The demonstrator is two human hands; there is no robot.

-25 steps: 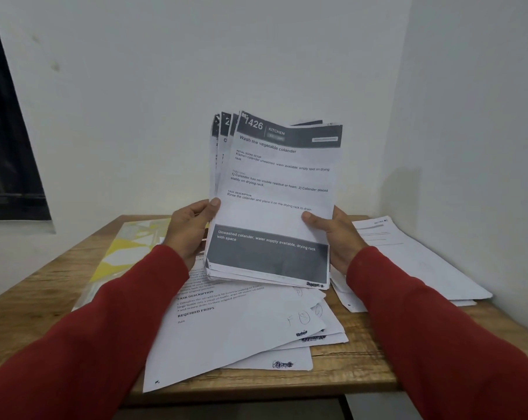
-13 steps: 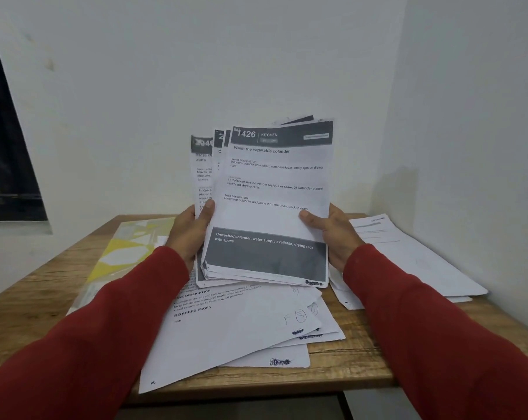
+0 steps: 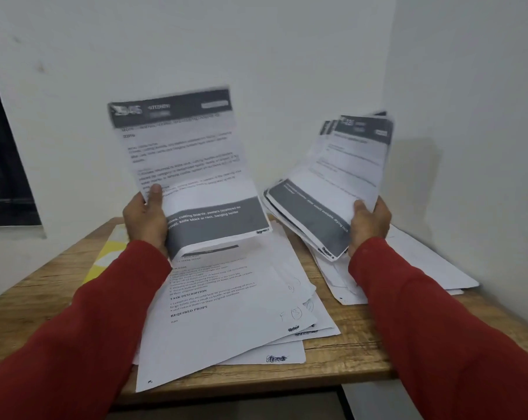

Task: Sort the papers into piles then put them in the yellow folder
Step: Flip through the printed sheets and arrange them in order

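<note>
**A:** Start with the biggest thing. The table (image 3: 353, 353) already carries two loose heaps: the middle pile (image 3: 226, 316), fanned out with its front sheets hanging past the near edge, and the right pile (image 3: 423, 268) against the wall. What worries you there?

**B:** That overhang. If your sleeve drags across the middle pile as you lower anything, I'd expect the front sheets to slide off the edge. Also, the two heaps lie near each other, so a careless drop could blur which pile is which.

**A:** And the yellow folder (image 3: 105, 259)?

**B:** It lies flat at the left, under your left forearm and partly covered by the middle pile. You'll have to free it later, and tugging it out could shuffle the sorted sheets.

**A:** Next, the stack (image 3: 332, 189).

**B:** Your right hand (image 3: 367, 222) grips its lower right corner, thumb on top, the other fingers behind it. The sheets are fanned and tilted left, held by that one corner only. I think the inner ones could slip free.

**A:** Smallest?

**B:** The single sheet (image 3: 190, 165). Your left hand (image 3: 147, 219) pinches its lower left edge, thumb in front. It already curls at the bottom and may fold or land skewed.
</note>
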